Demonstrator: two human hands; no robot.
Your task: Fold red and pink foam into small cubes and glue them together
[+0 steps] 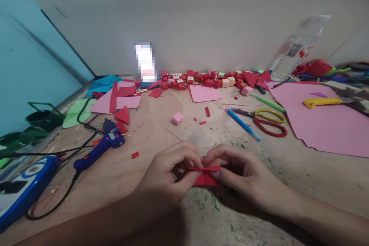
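A small folded piece of red paper [205, 175] sits between both my hands low over the wooden table [144, 169]. My left hand [170, 178] pinches its left end with curled fingers. My right hand [239, 173] pinches its right end, fingers closed on the fold. Part of the paper is hidden behind my fingers.
A blue glue gun [99, 148] with black cords lies to the left. Scissors [265, 121], a blue pen [243, 125] and a yellow cutter [324, 102] on pink paper [323, 123] lie right. A pink cube [177, 118], a row of small red cubes [201, 78] and a bottle [296, 50] stand behind.
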